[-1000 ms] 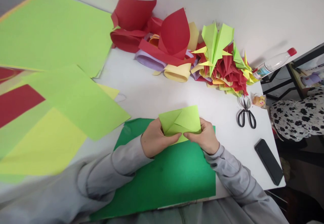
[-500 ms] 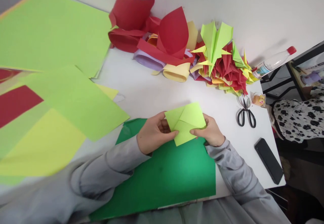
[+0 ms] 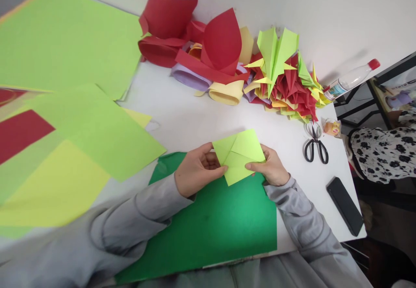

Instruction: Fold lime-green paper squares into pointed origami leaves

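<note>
- my left hand (image 3: 198,171) and right hand (image 3: 274,167) pinch the paper (image 3: 239,156) at opposite edges, likely to hold folds flat
- scissors (image 3: 314,141) lie near the table (image 3: 282,136)'s right edge, probably for reach

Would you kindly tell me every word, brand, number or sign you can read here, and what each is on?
No text is readable.
Bottle label: printed, too small and blurred to read.
Wrapped snack: printed mark, too small to read.
Folded light-green paper: no writing visible.
</note>
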Motion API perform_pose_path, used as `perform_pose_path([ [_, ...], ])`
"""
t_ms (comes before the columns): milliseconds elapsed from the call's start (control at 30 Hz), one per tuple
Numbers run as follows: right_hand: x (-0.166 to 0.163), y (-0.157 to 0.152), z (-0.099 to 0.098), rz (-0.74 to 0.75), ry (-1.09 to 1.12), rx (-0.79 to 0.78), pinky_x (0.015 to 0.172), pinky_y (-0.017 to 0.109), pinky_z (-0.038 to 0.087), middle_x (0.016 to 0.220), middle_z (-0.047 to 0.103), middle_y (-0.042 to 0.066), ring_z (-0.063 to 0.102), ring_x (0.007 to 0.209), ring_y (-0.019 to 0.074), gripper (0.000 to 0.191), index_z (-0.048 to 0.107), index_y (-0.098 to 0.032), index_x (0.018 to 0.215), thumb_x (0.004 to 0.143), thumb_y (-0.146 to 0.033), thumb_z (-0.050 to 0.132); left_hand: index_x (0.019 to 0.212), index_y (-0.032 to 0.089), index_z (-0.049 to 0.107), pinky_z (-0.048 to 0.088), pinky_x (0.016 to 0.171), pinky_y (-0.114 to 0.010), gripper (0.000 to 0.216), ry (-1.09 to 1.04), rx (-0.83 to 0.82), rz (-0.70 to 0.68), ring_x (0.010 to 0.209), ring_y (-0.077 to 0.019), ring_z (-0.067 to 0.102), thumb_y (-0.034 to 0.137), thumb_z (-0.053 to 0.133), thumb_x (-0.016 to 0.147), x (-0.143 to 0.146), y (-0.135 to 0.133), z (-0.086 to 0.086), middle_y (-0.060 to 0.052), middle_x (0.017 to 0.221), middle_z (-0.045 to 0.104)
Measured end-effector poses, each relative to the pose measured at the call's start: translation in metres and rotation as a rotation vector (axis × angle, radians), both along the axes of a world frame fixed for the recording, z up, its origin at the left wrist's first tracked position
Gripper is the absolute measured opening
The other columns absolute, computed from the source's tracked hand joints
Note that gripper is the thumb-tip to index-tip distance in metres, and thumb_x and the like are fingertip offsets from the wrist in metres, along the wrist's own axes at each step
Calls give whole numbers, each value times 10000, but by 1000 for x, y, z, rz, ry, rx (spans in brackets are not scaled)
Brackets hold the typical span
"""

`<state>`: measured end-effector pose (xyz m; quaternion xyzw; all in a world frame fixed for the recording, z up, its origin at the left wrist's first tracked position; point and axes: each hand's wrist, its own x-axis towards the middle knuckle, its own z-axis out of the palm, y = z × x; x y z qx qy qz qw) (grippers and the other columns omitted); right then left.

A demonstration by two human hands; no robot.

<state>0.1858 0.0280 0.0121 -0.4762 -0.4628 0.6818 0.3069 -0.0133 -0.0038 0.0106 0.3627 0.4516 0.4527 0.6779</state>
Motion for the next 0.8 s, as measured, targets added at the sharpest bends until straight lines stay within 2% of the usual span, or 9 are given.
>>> perform_pose_path([
  [233, 1, 1, -2, -10, 10, 7, 404, 204, 463, 678, 625, -36, 543, 496, 96, 466, 615, -155, 905, 525, -291, 849, 954, 149, 560, 510, 497, -241, 471, 27, 3, -14, 527, -152, 639, 263, 784, 556, -3, 2, -1, -24, 655, 711],
  [567, 5, 2, -9, -28, 45, 11, 407, 197, 465, 665, 630, -38, 544, 493, 92, 457, 619, -150, 914, 533, -267, 842, 978, 136, 555, 533, 523, -261, 407, -9, -7, -36, 488, -154, 639, 178, 663, 587, -6, 2, 1, -6, 585, 696],
  [700, 3, 1, -6, -27, 0, 19, 424, 211, 472, 678, 625, -38, 539, 499, 94, 464, 615, -156, 927, 535, -276, 833, 999, 124, 586, 561, 561, -303, 386, -49, 31, -40, 562, -188, 674, 208, 662, 629, -5, 1, -1, -53, 694, 729],
  [800, -4, -4, -3, 1, -63, 43, 447, 226, 483, 712, 629, -30, 549, 527, 104, 475, 611, -160, 962, 548, -274, 815, 1048, 127, 579, 586, 675, -358, 509, -27, 43, -29, 746, -249, 711, 246, 762, 589, 0, -2, -6, -98, 862, 747],
])
